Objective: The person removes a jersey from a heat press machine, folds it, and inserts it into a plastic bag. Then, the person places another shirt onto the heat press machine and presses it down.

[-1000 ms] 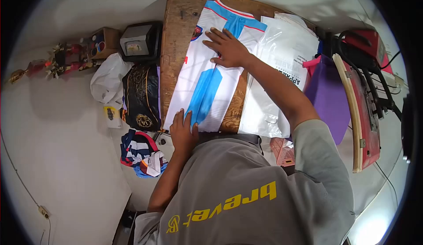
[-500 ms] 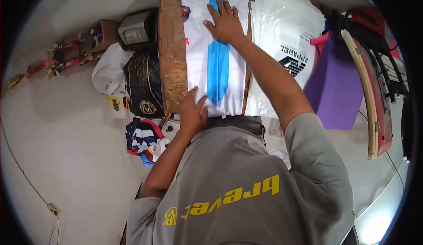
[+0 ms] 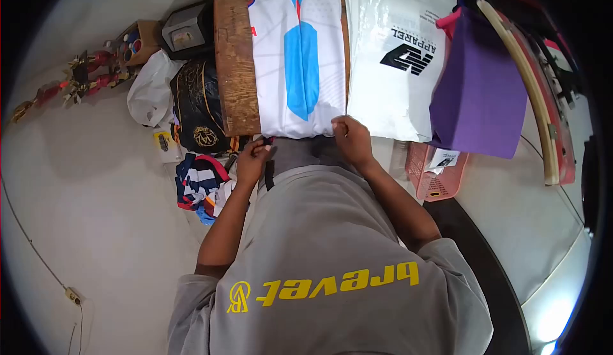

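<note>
A folded white jersey with light-blue panels lies lengthwise on a wooden table. At its near right corner, my right hand has its fingers curled and closed on the edge of the cloth. Just below the near left corner is my left hand, fingers bunched together beside a small dark and pink item. Whatever those left fingers hold, if anything, is too small to make out.
White plastic apparel bags lie right of the jersey, beside a purple bag. A pink basket stands below them. Left of the table are a black bag, a white plastic bag and a pile of clothes.
My right hand has come back from the jersey's far part to its near right corner. My left hand has slid off the left edge toward my body. The view has shifted, revealing the basket.
</note>
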### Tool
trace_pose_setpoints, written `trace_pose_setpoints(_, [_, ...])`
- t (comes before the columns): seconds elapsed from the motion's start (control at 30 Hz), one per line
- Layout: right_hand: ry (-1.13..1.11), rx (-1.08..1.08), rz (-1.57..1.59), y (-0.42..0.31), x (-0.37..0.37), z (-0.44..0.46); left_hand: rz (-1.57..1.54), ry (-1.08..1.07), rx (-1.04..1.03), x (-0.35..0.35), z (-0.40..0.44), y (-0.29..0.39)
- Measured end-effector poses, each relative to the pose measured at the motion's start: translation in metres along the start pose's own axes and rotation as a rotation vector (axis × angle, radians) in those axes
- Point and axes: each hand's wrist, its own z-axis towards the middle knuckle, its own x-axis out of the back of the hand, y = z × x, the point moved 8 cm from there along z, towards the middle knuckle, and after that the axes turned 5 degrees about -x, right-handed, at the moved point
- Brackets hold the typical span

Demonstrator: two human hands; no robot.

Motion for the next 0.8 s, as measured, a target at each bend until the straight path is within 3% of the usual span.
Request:
trace_pose_setpoints(0.1, [-0.481,-0.268,-0.245,0.046,-0.032,-0.036,-0.02,-0.031,-0.077,-0.023,0.016,-0.014])
trace_pose_setpoints(0.13, [-0.568,-0.234,-0.348,0.064,-0.047,-0.04,0.066,-0.016,-0.103,-0.026,0.015,0.004])
trace_pose_setpoints(0.2, [-0.453,-0.302,-0.23,0.087,-0.051,-0.043,0.075,0.054,-0.199,-0.03,0.02,0.013])
trace_pose_setpoints(0.27, [-0.313,-0.308,-0.121,0.121,-0.067,-0.038,-0.056,0.15,-0.262,-0.031,0.053,-0.053])
trace_pose_setpoints(0.3, [-0.226,-0.273,0.09,0.122,-0.072,-0.033,0.178,0.198,-0.216,-0.021,0.031,-0.008])
trace_pose_setpoints(0.37, [-0.028,-0.184,0.084,0.131,-0.073,-0.018,0.127,0.233,-0.27,-0.011,0.032,-0.014])
trace_pose_setpoints(0.43, [-0.007,-0.29,0.141,0.128,-0.07,-0.018,-0.078,0.232,-0.241,-0.007,0.034,-0.035])
trace_pose_setpoints(0.47, [0.072,-0.178,0.154,0.123,-0.07,-0.017,-0.054,0.182,-0.254,-0.003,0.037,-0.041])
trace_pose_setpoints(0.57, [-0.006,-0.105,0.164,0.129,-0.083,-0.02,-0.171,0.152,-0.233,0.01,0.048,-0.07])
trace_pose_setpoints(0.67, [-0.014,-0.237,0.229,0.134,-0.089,-0.027,-0.18,0.082,-0.343,0.0,0.004,0.011])
trace_pose_setpoints(0.7, [-0.019,-0.262,0.251,0.139,-0.093,-0.024,-0.266,0.078,-0.32,-0.009,0.007,0.008])
trace_pose_setpoints(0.8, [-0.097,-0.223,0.32,0.125,-0.095,-0.016,0.014,0.132,-0.34,-0.022,0.006,0.016])
